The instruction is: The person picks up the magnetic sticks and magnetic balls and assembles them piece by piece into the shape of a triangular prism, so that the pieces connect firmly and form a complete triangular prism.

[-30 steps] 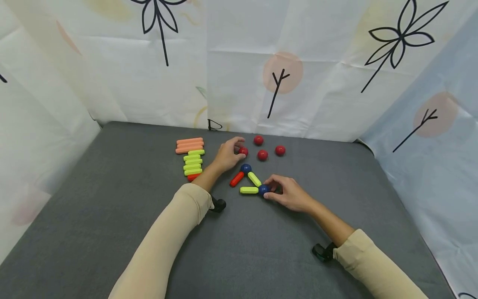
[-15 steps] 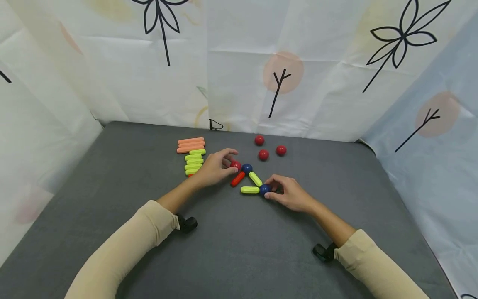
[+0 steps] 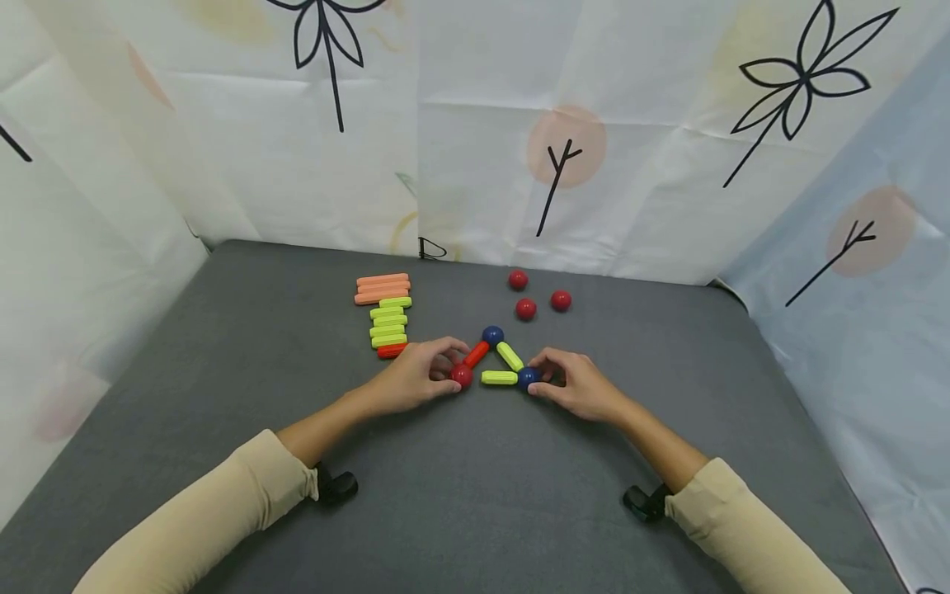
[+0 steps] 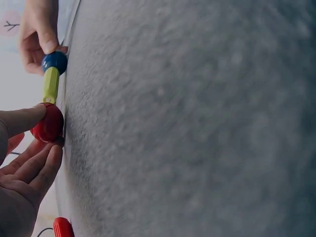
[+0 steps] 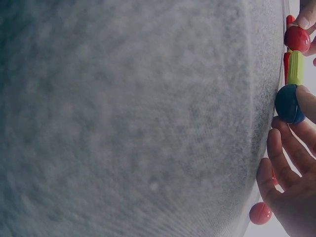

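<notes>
My left hand (image 3: 421,375) pinches a red ball (image 3: 462,376) between thumb and fingers, at the lower end of a red rod (image 3: 477,355). That rod slants up to a blue ball (image 3: 493,336). From there a yellow-green rod (image 3: 510,356) runs down to a second blue ball (image 3: 529,379), which my right hand (image 3: 579,385) holds by thumb and fingertips. Another yellow-green rod (image 3: 500,378) reaches from this ball toward the red one, with a small gap showing in the head view. Both wrist views show that rod (image 4: 51,85) lined up between the red ball (image 5: 297,39) and the blue ball (image 5: 290,104).
Three loose red balls (image 3: 526,309) lie toward the back of the grey table (image 3: 475,511). Left of them are stacked orange rods (image 3: 382,289), several yellow-green rods (image 3: 388,322) and a red rod (image 3: 392,351). A printed cloth (image 3: 475,165) hangs behind the table.
My left hand has brought the red ball from the back group toward me, past the upper blue ball, to the red rod's lower end. The right hand stays on its blue ball.
</notes>
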`<control>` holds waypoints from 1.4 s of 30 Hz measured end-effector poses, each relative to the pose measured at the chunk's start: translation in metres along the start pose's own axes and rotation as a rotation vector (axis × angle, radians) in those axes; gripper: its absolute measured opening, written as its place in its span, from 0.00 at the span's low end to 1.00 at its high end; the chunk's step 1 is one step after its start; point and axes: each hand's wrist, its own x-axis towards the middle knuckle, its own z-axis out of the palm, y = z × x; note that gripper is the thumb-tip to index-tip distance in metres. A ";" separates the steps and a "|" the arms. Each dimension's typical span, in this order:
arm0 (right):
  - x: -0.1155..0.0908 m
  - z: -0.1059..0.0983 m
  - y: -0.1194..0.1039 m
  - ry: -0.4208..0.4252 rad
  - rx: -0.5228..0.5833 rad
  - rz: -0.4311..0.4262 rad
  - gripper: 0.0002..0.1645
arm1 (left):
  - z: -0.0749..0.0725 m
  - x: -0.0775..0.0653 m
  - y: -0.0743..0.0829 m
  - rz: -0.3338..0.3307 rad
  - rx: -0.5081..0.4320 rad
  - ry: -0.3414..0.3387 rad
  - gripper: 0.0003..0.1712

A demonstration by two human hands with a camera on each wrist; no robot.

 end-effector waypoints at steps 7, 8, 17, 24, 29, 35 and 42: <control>0.001 0.001 0.003 -0.008 0.014 0.003 0.17 | 0.008 0.004 0.002 0.021 0.057 0.000 0.30; 0.001 0.001 0.003 -0.012 0.017 0.003 0.17 | 0.008 0.005 0.002 0.028 0.080 0.003 0.30; 0.021 -0.004 -0.003 -0.029 0.012 0.037 0.23 | 0.008 0.006 0.001 0.053 0.156 0.015 0.31; 0.055 0.001 -0.011 -0.066 -0.005 0.074 0.30 | 0.007 0.006 0.002 0.030 0.151 0.015 0.35; 0.071 0.004 -0.017 -0.091 -0.013 0.092 0.31 | 0.006 0.005 0.003 0.028 0.174 0.020 0.38; 0.080 0.008 -0.018 -0.077 -0.065 0.094 0.21 | 0.007 0.004 0.005 0.057 0.204 0.025 0.40; 0.078 0.007 -0.014 -0.064 -0.056 0.100 0.20 | 0.008 0.001 0.005 0.093 0.221 0.032 0.42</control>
